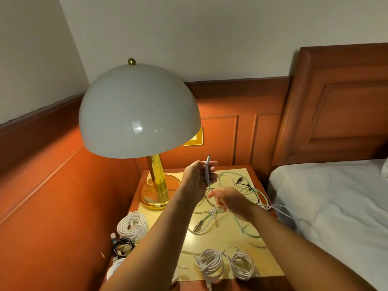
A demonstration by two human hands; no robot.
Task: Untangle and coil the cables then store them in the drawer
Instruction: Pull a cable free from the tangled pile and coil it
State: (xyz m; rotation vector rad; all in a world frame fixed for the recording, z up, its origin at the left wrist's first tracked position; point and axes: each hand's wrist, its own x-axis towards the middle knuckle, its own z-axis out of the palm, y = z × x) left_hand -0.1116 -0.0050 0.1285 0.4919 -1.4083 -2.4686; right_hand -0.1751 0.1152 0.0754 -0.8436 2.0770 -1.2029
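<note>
Fingers of left hand [196,177] grip white cable [207,175] above nightstand [231,234]; right hand [228,199] relaxed, near bed [336,198].

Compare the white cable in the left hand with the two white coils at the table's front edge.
The held cable is lifted off the table, gripped by the left hand; the two coils lie on the table. The held cable trails loose toward the right hand and the bed; the coils are wound into compact bundles. One connector end of the held cable sticks up above the fist. All are thin white cables.
</note>
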